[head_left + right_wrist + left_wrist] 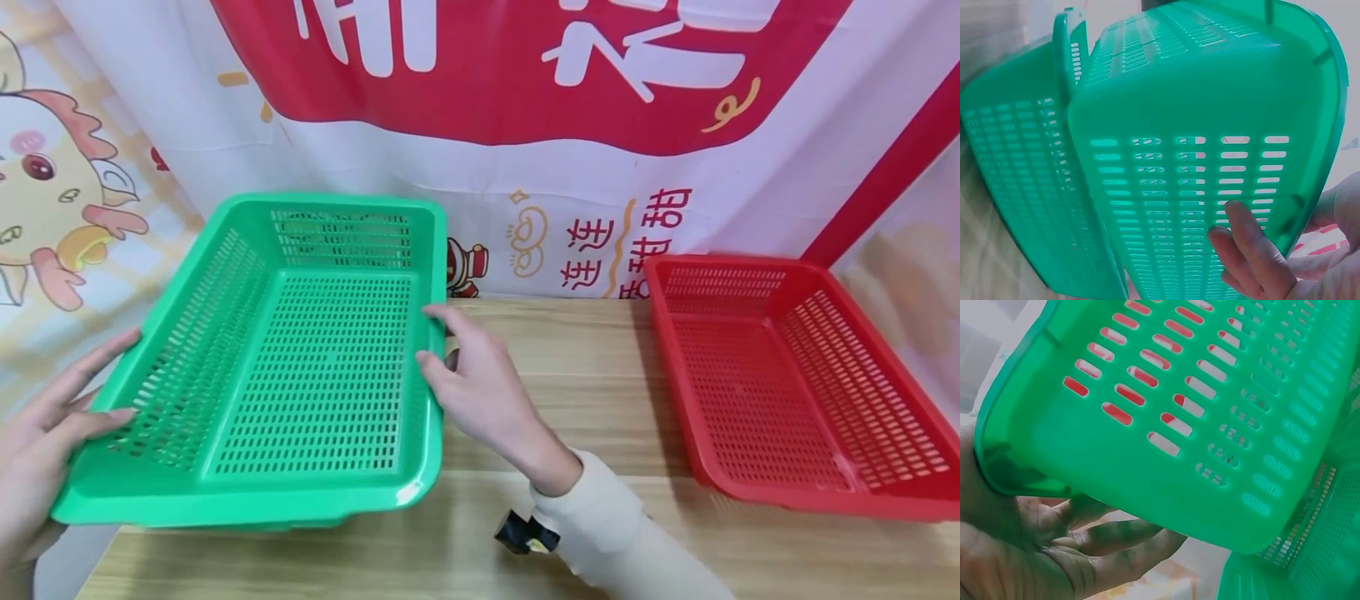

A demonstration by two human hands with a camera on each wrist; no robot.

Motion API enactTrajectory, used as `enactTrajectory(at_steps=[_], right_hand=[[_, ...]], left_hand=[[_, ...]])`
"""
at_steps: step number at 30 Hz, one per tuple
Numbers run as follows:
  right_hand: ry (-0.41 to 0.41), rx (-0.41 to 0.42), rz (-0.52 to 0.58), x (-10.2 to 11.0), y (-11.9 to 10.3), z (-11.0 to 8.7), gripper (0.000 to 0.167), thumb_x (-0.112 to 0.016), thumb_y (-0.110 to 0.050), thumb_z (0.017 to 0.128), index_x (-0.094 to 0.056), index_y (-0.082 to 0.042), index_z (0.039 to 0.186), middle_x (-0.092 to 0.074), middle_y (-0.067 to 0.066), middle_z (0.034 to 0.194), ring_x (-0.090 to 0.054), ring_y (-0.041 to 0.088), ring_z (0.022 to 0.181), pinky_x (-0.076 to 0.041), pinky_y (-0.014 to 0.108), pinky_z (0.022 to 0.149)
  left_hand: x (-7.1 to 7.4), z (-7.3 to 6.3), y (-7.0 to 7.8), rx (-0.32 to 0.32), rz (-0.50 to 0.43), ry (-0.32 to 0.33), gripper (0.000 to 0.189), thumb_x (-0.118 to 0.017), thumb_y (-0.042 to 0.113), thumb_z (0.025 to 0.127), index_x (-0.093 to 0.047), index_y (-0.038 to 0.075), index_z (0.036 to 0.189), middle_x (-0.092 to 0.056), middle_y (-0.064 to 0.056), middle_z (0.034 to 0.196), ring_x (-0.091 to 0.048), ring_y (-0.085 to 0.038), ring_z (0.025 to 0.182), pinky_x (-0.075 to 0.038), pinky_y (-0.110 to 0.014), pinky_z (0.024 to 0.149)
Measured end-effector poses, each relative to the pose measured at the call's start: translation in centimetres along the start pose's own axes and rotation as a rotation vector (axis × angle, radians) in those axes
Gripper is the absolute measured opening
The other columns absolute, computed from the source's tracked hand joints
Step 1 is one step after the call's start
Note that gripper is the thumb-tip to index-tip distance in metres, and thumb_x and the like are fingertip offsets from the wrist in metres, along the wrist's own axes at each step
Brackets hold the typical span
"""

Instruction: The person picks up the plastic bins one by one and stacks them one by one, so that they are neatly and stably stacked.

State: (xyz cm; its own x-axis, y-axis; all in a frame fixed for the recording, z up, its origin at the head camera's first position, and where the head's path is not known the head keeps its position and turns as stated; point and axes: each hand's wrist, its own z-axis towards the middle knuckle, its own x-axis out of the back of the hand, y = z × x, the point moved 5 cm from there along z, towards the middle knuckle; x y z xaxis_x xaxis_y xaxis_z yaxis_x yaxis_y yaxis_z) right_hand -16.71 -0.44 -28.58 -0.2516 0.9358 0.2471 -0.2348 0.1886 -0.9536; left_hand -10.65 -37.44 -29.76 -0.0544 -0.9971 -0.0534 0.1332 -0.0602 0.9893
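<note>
Both hands hold a green plastic basket with slotted walls, raised and tilted at the left of the head view. The left hand grips its left rim, thumb over the edge; in the left wrist view the left hand's fingers lie under the basket's outer side. On the right rim is the right hand, its thumb over the edge and other fingers against the slotted outer wall. A second green basket sits beneath, mostly hidden from the head camera.
A red slotted basket stands on the wooden table at the right. Behind the table hangs a printed white and red cloth. Another patterned cloth covers the left side. A black device is at the right wrist.
</note>
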Motion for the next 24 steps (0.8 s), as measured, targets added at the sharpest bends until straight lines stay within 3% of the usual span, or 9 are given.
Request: enactTrajectory(at_steps=[4,7,10,11,13,15,17,20,24], right_hand=[[-0.010,0.021,-0.002,-0.9,-0.2,0.1,0.051,-0.062,-0.004,0.101,-0.051,-0.002,0.150,-0.067,0.022,0.126,-0.069,0.014,0.072,-0.061,0.027,0.058],[-0.013,0.034,-0.006,-1.4,-0.5,0.0,0.051,-0.062,-0.004,0.100,-0.051,-0.001,0.149,-0.066,0.021,0.127,-0.066,0.009,0.070,-0.059,0.025,0.057],[-0.023,0.037,0.000,-1.9,-0.8,-0.1,0.052,-0.063,-0.005,0.100,-0.050,-0.002,0.151,-0.066,0.020,0.128,-0.064,0.008,0.070,-0.057,0.024,0.056],[-0.028,0.040,0.002,-2.0,-1.0,-0.2,0.052,-0.063,-0.005,0.100,-0.049,-0.002,0.151,-0.066,0.020,0.128,-0.064,0.008,0.070,-0.057,0.024,0.056],[-0.035,0.044,0.000,-2.3,-1.2,-0.3,0.053,-0.063,-0.005,0.101,-0.049,-0.002,0.152,-0.065,0.018,0.128,-0.062,0.008,0.069,-0.055,0.023,0.055],[-0.045,0.046,0.007,-2.6,-1.4,-0.4,0.054,-0.063,-0.005,0.101,-0.048,-0.003,0.152,-0.064,0.016,0.128,-0.061,0.008,0.070,-0.055,0.023,0.055],[-0.052,0.053,0.003,-2.9,-1.6,-0.5,0.054,-0.064,-0.006,0.100,-0.049,-0.003,0.152,-0.064,0.015,0.126,-0.059,0.008,0.069,-0.054,0.022,0.055],[-0.059,0.055,0.001,-3.4,-1.8,-0.6,0.053,-0.065,-0.007,0.100,-0.050,-0.003,0.151,-0.063,0.014,0.123,-0.058,0.008,0.069,-0.053,0.022,0.057],[-0.073,0.052,-0.001,-4.1,-1.8,-0.5,0.053,-0.066,-0.009,0.100,-0.050,-0.004,0.150,-0.061,0.012,0.118,-0.057,0.008,0.069,-0.053,0.021,0.058]], left_hand=[[1.5,0.3,-0.1,-0.019,-0.036,-0.050,0.079,-0.019,-0.018,0.103,-0.041,0.029,0.162,-0.075,0.009,0.122,-0.079,-0.029,0.069,-0.058,-0.042,0.047],[2.8,0.6,-0.3,-0.052,-0.065,-0.107,0.081,-0.015,-0.020,0.100,-0.038,0.024,0.163,-0.069,0.009,0.136,-0.080,-0.024,0.082,-0.061,-0.041,0.053],[5.3,1.0,-1.0,-0.054,-0.056,-0.150,0.082,-0.015,-0.023,0.098,-0.033,0.019,0.166,-0.064,0.013,0.141,-0.080,-0.022,0.092,-0.062,-0.042,0.055],[6.7,1.2,-1.3,-0.016,-0.027,-0.161,0.083,-0.016,-0.024,0.098,-0.030,0.022,0.167,-0.063,0.016,0.139,-0.080,-0.022,0.092,-0.062,-0.044,0.056],[9.9,1.8,-2.3,0.096,0.103,-0.153,0.086,-0.025,-0.022,0.101,-0.024,0.032,0.168,-0.065,0.023,0.133,-0.080,-0.021,0.089,-0.062,-0.048,0.055],[13.4,2.4,-3.4,0.161,0.329,-0.153,0.091,-0.036,-0.020,0.101,-0.016,0.039,0.168,-0.058,0.035,0.127,-0.078,-0.014,0.085,-0.062,-0.048,0.053],[16.7,2.9,-4.6,0.193,0.474,-0.176,0.099,-0.045,-0.020,0.100,-0.012,0.044,0.168,-0.053,0.040,0.125,-0.076,-0.009,0.087,-0.062,-0.047,0.055],[20.1,3.4,-5.8,0.044,0.710,-0.146,0.107,-0.053,-0.026,0.090,-0.012,0.034,0.169,-0.043,0.037,0.131,-0.067,0.005,0.091,-0.061,-0.034,0.056],[22.7,3.4,-6.6,-0.044,0.839,-0.112,0.112,-0.057,-0.024,0.083,-0.013,0.030,0.170,-0.038,0.030,0.137,-0.062,0.008,0.090,-0.056,-0.023,0.056]])
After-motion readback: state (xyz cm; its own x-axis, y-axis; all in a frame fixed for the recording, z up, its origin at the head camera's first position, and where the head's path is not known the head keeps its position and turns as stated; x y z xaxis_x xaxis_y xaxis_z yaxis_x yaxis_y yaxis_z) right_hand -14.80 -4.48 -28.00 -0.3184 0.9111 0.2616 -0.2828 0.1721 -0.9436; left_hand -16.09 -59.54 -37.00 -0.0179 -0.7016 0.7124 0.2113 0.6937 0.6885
